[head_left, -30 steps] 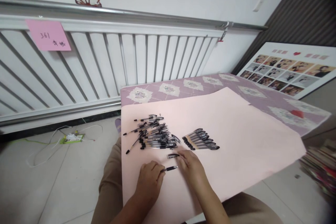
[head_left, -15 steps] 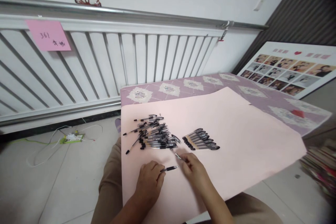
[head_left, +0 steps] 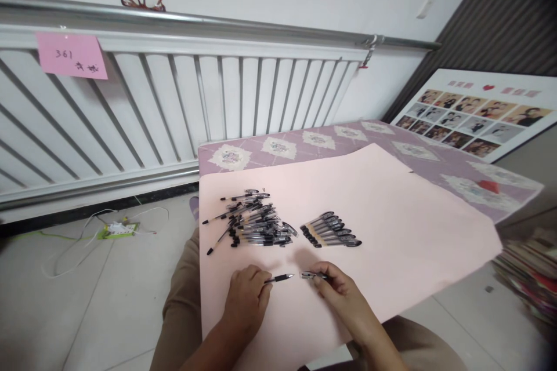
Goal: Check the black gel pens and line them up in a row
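Note:
Between the fingers of my left hand point(head_left: 248, 297) is an uncapped pen point(head_left: 281, 278), its black grip and bare tip pointing right. My right hand point(head_left: 337, 287) pinches a pen cap point(head_left: 308, 275), clear with a dark end, whose open end faces the pen tip across a small gap. Beyond my left hand lies a loose pile of pens and caps point(head_left: 256, 223), pointing various ways. To the right of that pile, a slanted row of capped pens point(head_left: 331, 231) lies side by side, beyond my right hand.
Pink paper point(head_left: 418, 232) covers much of the table, over a purple patterned cloth point(head_left: 278, 148). Behind stands a white radiator point(head_left: 235, 93) with a pink note point(head_left: 72, 56). A photo board point(head_left: 478, 113) leans at the right. A power strip point(head_left: 119, 230) with cables lies on the floor.
My right hand has turned and moved slightly right, bringing the cap level with the pen tip. My left hand stays nearly still with the pen. The camera view has shifted slightly.

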A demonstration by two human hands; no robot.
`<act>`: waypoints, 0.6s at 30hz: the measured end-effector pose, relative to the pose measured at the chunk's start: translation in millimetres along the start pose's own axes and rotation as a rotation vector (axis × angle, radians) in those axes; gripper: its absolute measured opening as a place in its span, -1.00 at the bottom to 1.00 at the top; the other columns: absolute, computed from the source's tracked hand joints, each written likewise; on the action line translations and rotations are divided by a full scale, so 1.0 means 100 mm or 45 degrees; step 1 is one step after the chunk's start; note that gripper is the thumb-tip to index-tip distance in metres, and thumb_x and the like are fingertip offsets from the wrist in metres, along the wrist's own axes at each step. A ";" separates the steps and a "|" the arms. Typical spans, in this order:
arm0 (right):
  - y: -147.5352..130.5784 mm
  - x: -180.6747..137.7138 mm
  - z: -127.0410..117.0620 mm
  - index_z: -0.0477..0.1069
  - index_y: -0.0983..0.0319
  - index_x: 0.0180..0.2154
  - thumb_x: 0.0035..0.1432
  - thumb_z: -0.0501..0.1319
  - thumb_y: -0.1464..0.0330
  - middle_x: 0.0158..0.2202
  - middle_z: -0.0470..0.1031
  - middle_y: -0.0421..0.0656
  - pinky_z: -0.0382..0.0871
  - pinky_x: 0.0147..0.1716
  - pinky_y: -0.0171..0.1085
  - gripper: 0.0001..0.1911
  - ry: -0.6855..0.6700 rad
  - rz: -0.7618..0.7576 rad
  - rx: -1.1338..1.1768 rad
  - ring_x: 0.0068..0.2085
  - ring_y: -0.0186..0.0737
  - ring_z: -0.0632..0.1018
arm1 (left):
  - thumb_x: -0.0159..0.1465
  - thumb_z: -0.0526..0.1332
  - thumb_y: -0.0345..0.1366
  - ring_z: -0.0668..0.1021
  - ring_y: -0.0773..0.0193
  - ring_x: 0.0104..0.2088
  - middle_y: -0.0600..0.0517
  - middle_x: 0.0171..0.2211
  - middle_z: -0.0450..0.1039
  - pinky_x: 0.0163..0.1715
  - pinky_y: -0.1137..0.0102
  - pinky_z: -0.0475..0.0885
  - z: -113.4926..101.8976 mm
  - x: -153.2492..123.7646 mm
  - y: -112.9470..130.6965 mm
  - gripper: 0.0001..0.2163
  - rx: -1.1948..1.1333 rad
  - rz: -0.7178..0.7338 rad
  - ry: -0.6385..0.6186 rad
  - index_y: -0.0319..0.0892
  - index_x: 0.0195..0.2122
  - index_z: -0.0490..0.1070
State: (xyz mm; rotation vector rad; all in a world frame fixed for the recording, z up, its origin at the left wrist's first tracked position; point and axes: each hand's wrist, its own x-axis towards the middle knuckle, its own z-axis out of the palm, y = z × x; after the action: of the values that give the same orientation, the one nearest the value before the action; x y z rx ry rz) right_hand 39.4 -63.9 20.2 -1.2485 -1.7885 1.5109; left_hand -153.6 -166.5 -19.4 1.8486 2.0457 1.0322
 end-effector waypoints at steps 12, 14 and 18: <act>-0.04 0.06 0.17 0.42 0.18 -0.29 0.06 0.16 0.25 -0.38 0.46 -0.22 0.35 -0.37 -0.33 -0.81 -0.118 -0.132 -0.196 -0.38 -0.27 0.45 | 0.21 0.09 -0.40 0.43 0.20 -0.27 0.02 -0.32 0.41 -0.23 0.26 0.29 0.05 -0.02 -0.05 -0.83 -0.017 0.028 -0.006 -0.08 -0.23 0.41; -0.02 0.07 0.19 0.42 0.18 -0.30 0.06 0.16 0.25 -0.37 0.46 -0.22 0.36 -0.35 -0.33 -0.82 -0.131 -0.156 -0.234 -0.36 -0.26 0.46 | 0.21 0.09 -0.39 0.43 0.19 -0.27 0.02 -0.32 0.41 -0.24 0.26 0.28 0.05 -0.02 -0.05 -0.84 0.002 0.036 -0.006 -0.08 -0.23 0.41; -0.01 0.09 0.25 0.42 0.17 -0.30 0.08 0.14 0.29 -0.36 0.47 -0.21 0.36 -0.29 -0.32 -0.85 -0.164 -0.208 -0.283 -0.31 -0.25 0.47 | 0.21 0.10 -0.40 0.42 0.19 -0.28 0.03 -0.33 0.41 -0.24 0.25 0.28 0.07 -0.02 -0.06 -0.84 0.021 0.047 -0.009 -0.07 -0.23 0.41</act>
State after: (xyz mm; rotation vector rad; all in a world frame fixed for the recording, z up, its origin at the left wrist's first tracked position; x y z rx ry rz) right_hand 14.5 -68.2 12.6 -1.0933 -2.1359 1.3572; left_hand -154.2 -166.0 -29.1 1.9022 2.0297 1.0198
